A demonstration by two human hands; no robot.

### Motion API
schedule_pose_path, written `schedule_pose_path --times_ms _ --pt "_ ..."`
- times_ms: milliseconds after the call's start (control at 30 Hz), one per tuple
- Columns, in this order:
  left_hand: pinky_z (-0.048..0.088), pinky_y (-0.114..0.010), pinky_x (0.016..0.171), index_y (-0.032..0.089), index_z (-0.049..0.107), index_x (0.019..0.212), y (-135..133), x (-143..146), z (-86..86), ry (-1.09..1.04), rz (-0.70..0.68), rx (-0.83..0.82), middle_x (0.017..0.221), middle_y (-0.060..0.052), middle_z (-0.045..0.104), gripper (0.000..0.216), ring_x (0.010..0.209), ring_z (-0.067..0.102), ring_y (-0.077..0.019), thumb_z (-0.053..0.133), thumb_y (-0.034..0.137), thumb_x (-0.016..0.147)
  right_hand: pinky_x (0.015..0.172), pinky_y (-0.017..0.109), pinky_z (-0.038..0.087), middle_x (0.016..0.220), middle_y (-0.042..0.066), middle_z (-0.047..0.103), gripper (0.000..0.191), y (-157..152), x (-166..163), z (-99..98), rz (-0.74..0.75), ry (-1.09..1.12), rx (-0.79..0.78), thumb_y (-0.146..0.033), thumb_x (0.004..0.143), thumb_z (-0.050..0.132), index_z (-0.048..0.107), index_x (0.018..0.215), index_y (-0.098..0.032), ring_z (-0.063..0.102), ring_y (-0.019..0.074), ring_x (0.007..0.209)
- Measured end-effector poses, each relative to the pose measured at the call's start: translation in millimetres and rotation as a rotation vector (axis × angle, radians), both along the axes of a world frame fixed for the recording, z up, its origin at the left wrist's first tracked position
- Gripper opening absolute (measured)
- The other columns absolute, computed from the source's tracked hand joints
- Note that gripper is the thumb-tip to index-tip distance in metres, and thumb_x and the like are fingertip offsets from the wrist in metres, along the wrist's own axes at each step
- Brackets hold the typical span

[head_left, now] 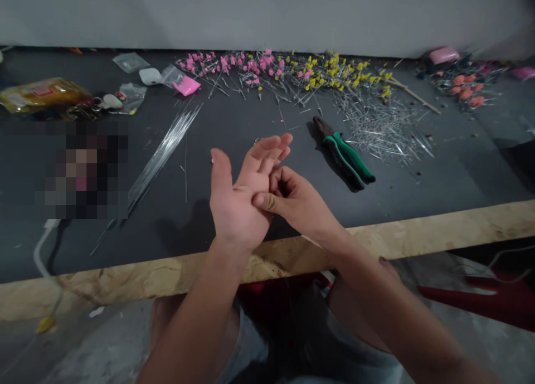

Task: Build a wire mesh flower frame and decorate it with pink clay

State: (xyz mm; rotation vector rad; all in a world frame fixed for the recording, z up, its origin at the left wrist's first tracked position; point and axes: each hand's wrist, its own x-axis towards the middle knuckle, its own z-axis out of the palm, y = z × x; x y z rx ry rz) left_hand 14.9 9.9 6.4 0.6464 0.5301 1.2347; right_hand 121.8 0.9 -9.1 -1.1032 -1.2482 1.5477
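Observation:
My left hand (244,197) is turned palm up above the dark worktop, its thumb stuck out and its fingers apart and slightly bent. A small pink spot shows at the thumb's tip. My right hand (295,197) is closed on the outer edge of the left palm, thumb pressed against it; whether anything small lies between its fingers is hidden. Right of the hands lie green-handled pliers (345,155), jaws pointing away from me. To the left is a bundle of straight thin wires (169,144), with a single wire (186,166) beside it.
Along the back lie wire stems with pink tips (251,66) and yellow tips (338,72). Bare short wires (384,127) are heaped at right, near orange-tipped pieces (467,88). A pink packet (186,85), a yellow wrapper (45,94) and a cable (39,256) are at left.

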Motion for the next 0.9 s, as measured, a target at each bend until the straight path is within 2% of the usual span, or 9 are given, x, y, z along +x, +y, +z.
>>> schedule_pose_path --times_ms 100,267,367,467,533,600,733,833,900 --pt "0.030 -0.040 0.114 0.023 0.064 0.099 -1 2 -0.8 0.060 0.033 0.047 0.127 -0.003 0.061 0.064 0.137 0.036 -0.0271 0.019 0.068 0.088 0.055 0.024 0.029 0.066 -0.007 0.038 0.042 1 -1 -1.6 -0.025 -0.002 0.008 -0.041 0.068 0.078 0.041 0.070 -0.021 0.033 0.0085 0.061" --pt "0.039 -0.047 0.106 0.031 0.061 0.111 3 -6 3.7 0.198 0.051 0.098 0.133 0.001 0.057 0.071 0.137 0.037 -0.0301 0.011 0.073 0.085 0.057 0.024 0.033 0.069 -0.005 0.042 0.034 -3 0 5.3 -0.031 -0.074 0.072 -0.043 0.073 0.074 0.049 0.077 -0.020 0.038 0.0088 0.063" --pt "0.042 -0.047 0.104 0.032 0.058 0.116 5 -12 6.7 0.240 0.074 0.120 0.136 0.001 0.055 0.071 0.137 0.037 -0.0305 0.010 0.074 0.085 0.067 0.026 0.043 0.082 -0.001 0.054 0.029 -12 -2 10.7 -0.051 -0.096 0.119 -0.046 0.081 0.065 0.057 0.094 -0.022 0.049 0.0113 0.074" --pt "0.041 -0.046 0.105 0.032 0.057 0.117 4 -10 7.8 0.230 0.096 0.128 0.139 0.002 0.052 0.073 0.139 0.033 -0.0284 0.004 0.072 0.086 0.088 0.035 0.048 0.111 0.007 0.057 0.043 -22 -5 11.7 -0.118 -0.219 0.215 -0.051 0.085 0.057 0.054 0.119 -0.024 0.055 0.0180 0.102" --pt "0.037 -0.045 0.109 0.032 0.055 0.118 -1 -5 7.0 0.210 0.107 0.140 0.141 0.004 0.049 0.072 0.142 0.028 -0.0257 0.001 0.069 0.087 0.104 0.042 0.040 0.137 0.012 0.045 0.056 -27 -7 10.2 -0.127 -0.329 0.317 -0.053 0.087 0.052 0.044 0.134 -0.024 0.042 0.0228 0.128" --pt "0.028 -0.042 0.115 0.033 0.053 0.121 -7 1 4.7 0.227 0.126 0.174 0.144 0.007 0.045 0.068 0.144 0.021 -0.0223 0.002 0.066 0.089 0.115 0.046 0.027 0.153 0.012 0.026 0.064 -31 -10 8.3 -0.067 -0.388 0.392 -0.054 0.091 0.044 0.030 0.146 -0.022 0.021 0.0237 0.144" --pt "0.012 -0.038 0.121 0.037 0.048 0.129 -15 10 -3.0 0.337 0.224 0.213 0.149 0.013 0.038 0.060 0.146 0.017 -0.0185 0.006 0.061 0.093 0.120 0.049 0.009 0.161 0.009 0.004 0.069 -37 -17 6.1 0.077 -0.411 0.434 -0.050 0.096 0.029 0.003 0.152 -0.018 0.000 0.0216 0.148" --pt "0.013 -0.040 0.120 0.039 0.050 0.126 -12 8 -6.4 0.346 0.357 0.182 0.146 0.012 0.041 0.062 0.145 0.021 -0.0189 0.004 0.062 0.092 0.120 0.048 0.004 0.161 0.011 -0.002 0.076 -43 -23 5.0 0.141 -0.421 0.478 -0.049 0.096 0.033 -0.003 0.152 -0.013 -0.007 0.0218 0.147" --pt "0.016 -0.041 0.120 0.040 0.052 0.123 -8 2 -4.9 0.354 0.395 0.165 0.145 0.012 0.043 0.061 0.144 0.021 -0.0185 0.004 0.062 0.091 0.121 0.046 0.004 0.160 0.013 -0.001 0.080 -47 -26 4.0 0.170 -0.412 0.517 -0.049 0.094 0.038 -0.002 0.151 -0.009 -0.007 0.0215 0.147"
